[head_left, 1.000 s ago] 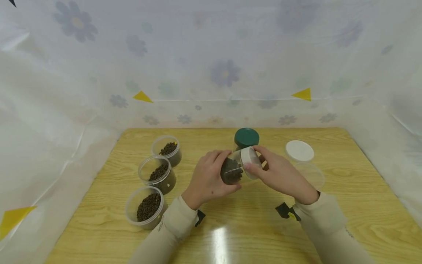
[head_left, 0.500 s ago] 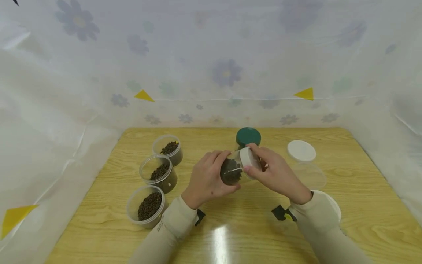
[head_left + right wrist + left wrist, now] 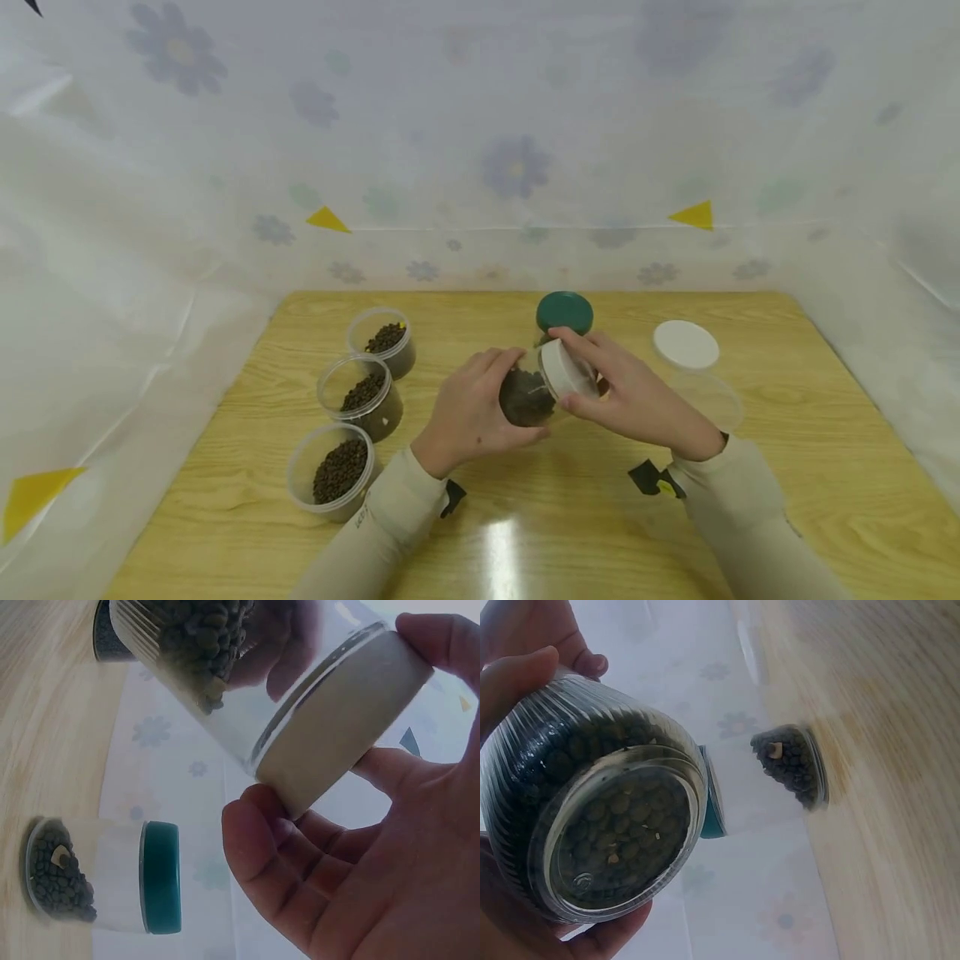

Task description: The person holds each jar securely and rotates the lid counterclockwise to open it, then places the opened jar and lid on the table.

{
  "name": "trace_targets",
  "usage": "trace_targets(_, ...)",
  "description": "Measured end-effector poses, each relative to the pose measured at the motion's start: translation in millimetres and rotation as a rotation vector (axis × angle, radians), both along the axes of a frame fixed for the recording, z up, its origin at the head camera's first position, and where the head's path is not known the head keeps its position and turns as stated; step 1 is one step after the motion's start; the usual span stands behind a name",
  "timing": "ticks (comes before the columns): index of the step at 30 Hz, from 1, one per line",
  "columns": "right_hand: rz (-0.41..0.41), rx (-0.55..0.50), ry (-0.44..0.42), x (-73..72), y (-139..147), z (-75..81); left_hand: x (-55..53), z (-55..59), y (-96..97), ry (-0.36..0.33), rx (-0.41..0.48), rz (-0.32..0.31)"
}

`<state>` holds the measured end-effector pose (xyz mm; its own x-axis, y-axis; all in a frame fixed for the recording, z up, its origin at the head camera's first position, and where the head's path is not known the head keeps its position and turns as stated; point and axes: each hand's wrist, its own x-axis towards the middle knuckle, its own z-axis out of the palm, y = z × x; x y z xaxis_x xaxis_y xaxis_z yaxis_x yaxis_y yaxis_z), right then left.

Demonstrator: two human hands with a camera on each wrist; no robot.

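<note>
Tilted above the table is a clear jar partly filled with dark beans and a few pale bits. My left hand grips the jar body, its ribbed side and round base showing in the left wrist view. The fingers and thumb of my right hand hold the rim of the white lid, which sits on the jar's mouth and points to the right. Just behind stands a second jar with a green lid, also holding dark beans; in the head view its body is mostly hidden.
Three clear tubs of dark beans line the left side: far, middle and near, beside my left sleeve. On the right lie a white lid and a see-through lid, partly behind my right wrist. Flowered sheeting surrounds the wooden table.
My right hand has shifted and turned round the white lid, its fingers moving left over the top. The jar has tilted slightly; my left hand stays on it. The tubs have not moved.
</note>
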<state>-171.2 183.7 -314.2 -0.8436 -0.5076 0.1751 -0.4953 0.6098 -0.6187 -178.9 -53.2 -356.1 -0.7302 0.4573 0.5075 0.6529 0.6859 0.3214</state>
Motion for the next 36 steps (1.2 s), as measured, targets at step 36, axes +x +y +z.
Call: trace_targets(36, -0.183, 0.071, -0.189, 9.6, -4, 16.1, 1.1, -1.4, -2.2, 0.073, -0.020, 0.013)
